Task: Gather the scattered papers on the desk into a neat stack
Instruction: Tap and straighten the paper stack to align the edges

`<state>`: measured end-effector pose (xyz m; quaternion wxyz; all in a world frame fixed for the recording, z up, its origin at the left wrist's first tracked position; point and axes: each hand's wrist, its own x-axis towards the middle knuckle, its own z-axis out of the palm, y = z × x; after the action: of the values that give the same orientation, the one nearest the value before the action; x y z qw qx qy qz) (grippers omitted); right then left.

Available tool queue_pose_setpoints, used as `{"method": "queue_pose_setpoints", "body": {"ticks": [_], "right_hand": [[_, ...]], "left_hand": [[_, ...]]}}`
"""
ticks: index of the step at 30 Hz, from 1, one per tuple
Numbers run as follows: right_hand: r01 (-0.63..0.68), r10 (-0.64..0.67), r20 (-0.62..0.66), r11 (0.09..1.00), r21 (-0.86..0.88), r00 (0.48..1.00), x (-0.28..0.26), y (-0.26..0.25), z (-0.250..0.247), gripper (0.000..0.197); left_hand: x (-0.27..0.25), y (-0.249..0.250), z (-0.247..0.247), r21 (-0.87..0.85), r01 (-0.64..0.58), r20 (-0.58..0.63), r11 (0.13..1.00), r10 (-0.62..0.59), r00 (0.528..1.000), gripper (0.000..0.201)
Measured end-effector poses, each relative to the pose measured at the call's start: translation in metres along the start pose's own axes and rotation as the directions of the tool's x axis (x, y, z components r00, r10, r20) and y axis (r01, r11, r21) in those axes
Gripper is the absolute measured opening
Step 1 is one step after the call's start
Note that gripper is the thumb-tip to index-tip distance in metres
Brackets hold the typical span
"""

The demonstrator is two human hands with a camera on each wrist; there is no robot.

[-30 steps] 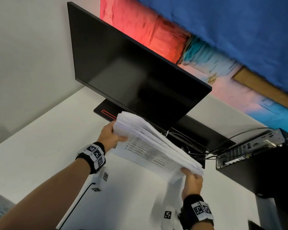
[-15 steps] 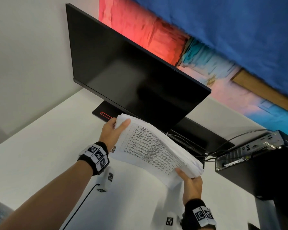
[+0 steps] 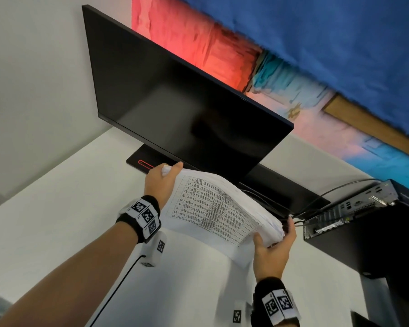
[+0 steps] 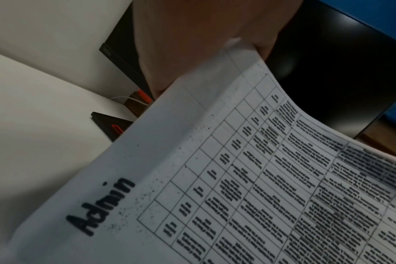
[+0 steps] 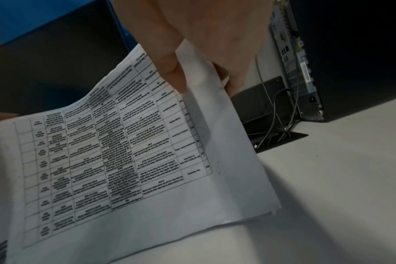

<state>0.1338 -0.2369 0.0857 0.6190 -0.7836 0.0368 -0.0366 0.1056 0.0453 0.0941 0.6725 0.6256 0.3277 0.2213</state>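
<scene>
Thick paper stack (image 3: 219, 212), printed table on top, sagging above desk (image 3: 45, 208); left hand (image 3: 159, 182) grips far end, right hand (image 3: 273, 250) pinches near corner. Monitor (image 3: 175, 102) close behind, computer (image 3: 354, 208) at right.

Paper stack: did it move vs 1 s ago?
Yes. The paper stack has tipped flatter, printed table facing up, and sits lower against the monitor.

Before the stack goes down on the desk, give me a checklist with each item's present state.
1. Left hand grips the stack of papers: ok.
2. Right hand grip on the opposite end: ok.
3. Sheet edges flush: not ok; layers stick out at the near corner in the right wrist view.
4. Bare desk below: ok.
5. Stack clear of the cables: cannot tell.
6. No sheets left elsewhere: cannot tell.
</scene>
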Motion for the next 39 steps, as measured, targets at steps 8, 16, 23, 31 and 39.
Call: {"method": "queue_pose_setpoints", "body": {"ticks": [8,16,23,31,39], "right_hand": [[-0.318,0.311,0.080,0.944,0.087,0.947,0.016,0.014,-0.012,0.043],[-0.288,0.282,0.088,0.955,0.068,0.955,0.013,0.027,-0.005,0.050],[-0.285,0.284,0.030,0.947,0.149,0.958,0.016,0.038,-0.010,0.046],[-0.329,0.320,0.108,0.941,0.076,0.941,0.015,0.041,-0.014,0.042],[-0.381,0.373,0.087,0.918,0.109,0.924,0.016,0.040,-0.017,0.027]], "left_hand": [[0.004,-0.020,-0.023,0.097,0.088,0.201,0.991,-0.106,0.974,0.050],[-0.009,-0.030,-0.013,0.059,0.156,0.241,0.986,-0.165,0.956,0.041],[-0.003,-0.031,-0.016,0.016,0.079,0.205,0.997,-0.081,0.975,0.037],[-0.008,-0.062,-0.032,0.182,0.147,0.314,0.972,-0.199,0.928,0.030],[-0.002,-0.059,-0.034,0.066,0.088,0.176,0.994,-0.098,0.980,0.035]]}}
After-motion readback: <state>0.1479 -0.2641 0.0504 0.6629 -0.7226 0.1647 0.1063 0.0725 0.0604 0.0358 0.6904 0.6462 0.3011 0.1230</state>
